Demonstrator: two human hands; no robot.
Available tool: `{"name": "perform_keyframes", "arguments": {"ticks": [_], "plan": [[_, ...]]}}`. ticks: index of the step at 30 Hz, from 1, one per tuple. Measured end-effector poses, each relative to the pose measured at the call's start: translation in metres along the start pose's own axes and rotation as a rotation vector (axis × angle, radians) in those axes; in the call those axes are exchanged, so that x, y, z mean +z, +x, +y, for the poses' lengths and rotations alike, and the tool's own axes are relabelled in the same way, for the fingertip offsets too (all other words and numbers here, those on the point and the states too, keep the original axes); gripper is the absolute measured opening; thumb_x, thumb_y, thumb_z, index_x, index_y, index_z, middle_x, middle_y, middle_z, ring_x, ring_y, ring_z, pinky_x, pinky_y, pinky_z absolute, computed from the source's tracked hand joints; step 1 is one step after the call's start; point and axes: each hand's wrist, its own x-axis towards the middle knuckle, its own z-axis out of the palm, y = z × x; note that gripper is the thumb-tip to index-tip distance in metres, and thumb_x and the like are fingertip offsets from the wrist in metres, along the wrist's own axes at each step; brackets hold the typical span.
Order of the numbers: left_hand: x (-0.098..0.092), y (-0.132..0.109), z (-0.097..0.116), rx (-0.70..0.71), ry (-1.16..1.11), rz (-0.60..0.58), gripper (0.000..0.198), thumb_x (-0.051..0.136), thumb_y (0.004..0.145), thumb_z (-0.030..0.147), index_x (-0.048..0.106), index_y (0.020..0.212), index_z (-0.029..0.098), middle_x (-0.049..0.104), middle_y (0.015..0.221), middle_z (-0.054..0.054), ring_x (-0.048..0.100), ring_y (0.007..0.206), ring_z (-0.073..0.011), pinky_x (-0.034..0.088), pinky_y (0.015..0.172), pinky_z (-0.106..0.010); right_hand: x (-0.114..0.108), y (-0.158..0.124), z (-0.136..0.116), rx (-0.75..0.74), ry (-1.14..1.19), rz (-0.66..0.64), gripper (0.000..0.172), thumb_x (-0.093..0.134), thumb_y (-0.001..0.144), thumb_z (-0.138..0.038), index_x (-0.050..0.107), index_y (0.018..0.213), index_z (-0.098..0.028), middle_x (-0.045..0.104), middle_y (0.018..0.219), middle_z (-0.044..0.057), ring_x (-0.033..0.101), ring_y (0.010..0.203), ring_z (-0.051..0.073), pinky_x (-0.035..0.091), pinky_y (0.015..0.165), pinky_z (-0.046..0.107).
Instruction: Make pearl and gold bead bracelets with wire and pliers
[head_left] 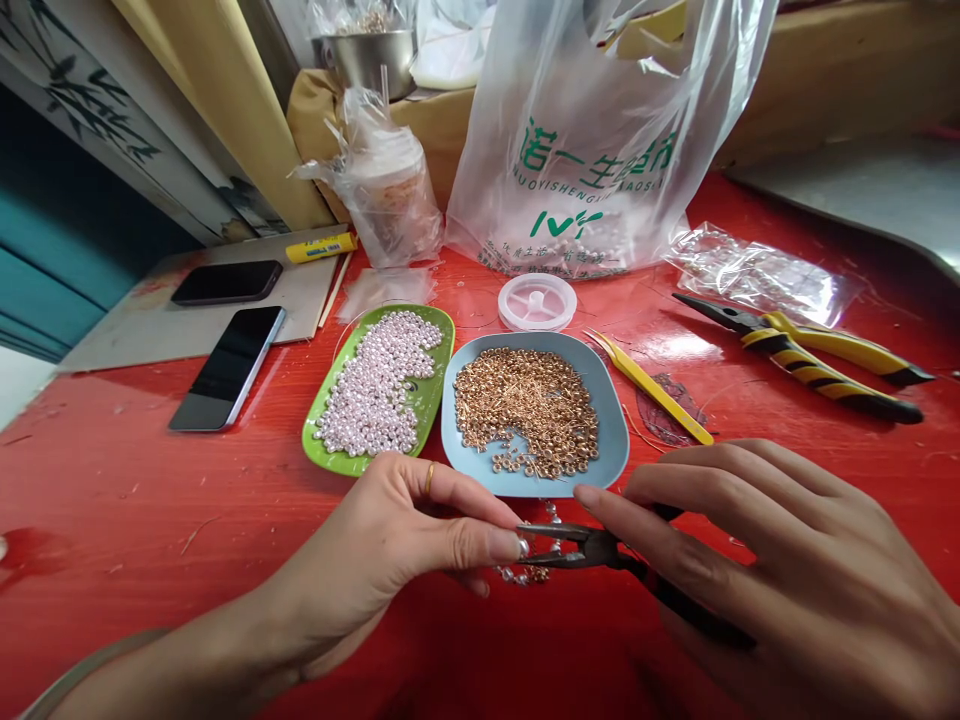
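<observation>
Between thumb and forefinger, my left hand (397,545) pinches a small pearl bead (523,548). My right hand (780,560) is wrapped around dark needle-nose pliers (598,548), their jaws parted at my left fingertips, beside the bead. Just behind the jaws shows a beaded strand (514,576) of pearly and gold beads, partly hidden by the pliers and fingers. Beyond my hands sits a blue plate (616,462) heaped with gold beads and pins (525,400). Left of it, a green plate (319,462) carries pale pink pearl beads (379,385).
Yellow tweezers (660,390) and yellow-black pliers (810,355) lie at the right. A clear spool (537,302) and a plastic bag (585,150) stand behind the plates, beside a wrapped cup (390,190). Two phones (229,370) (225,283) and a yellow tube (321,247) are at the left.
</observation>
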Motion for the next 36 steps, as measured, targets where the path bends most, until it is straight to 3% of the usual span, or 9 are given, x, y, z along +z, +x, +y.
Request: {"name": "perform_keyframes", "arguments": {"ticks": [17,29,36], "plan": [[-0.0009,-0.0003,-0.0012,-0.003,0.001,-0.002,0.005,0.078,0.061,0.017,0.075,0.057,0.018,0.07,0.058,-0.001,0.057,0.052,-0.0081,0.046,0.05,-0.015,0.0006,0.0021,-0.0001,0.048,0.066,-0.021,0.031,0.05,0.081,-0.014,0.059,0.11,-0.017,0.059,0.093,0.008,0.049,0.078,0.02,0.04,0.067,0.033],[-0.0028,-0.0003,0.0,0.034,0.151,0.031,0.003,0.078,0.061,0.02,0.075,0.059,0.02,0.07,0.058,-0.001,0.058,0.054,-0.0096,0.046,0.054,-0.017,0.0004,0.0015,-0.0005,0.045,0.051,-0.007,0.035,0.045,0.081,-0.009,0.059,0.112,-0.019,0.06,0.087,0.005,0.048,0.071,0.017,0.037,0.063,0.03],[-0.0023,0.0002,0.0002,-0.032,0.036,-0.008,0.005,0.079,0.057,0.019,0.075,0.056,0.018,0.068,0.056,-0.002,0.057,0.052,-0.0097,0.046,0.054,-0.019,-0.0002,0.001,-0.0009,0.042,0.059,-0.017,0.037,0.048,0.079,-0.011,0.059,0.113,-0.019,0.06,0.087,0.005,0.047,0.07,0.017,0.036,0.061,0.031]]}}
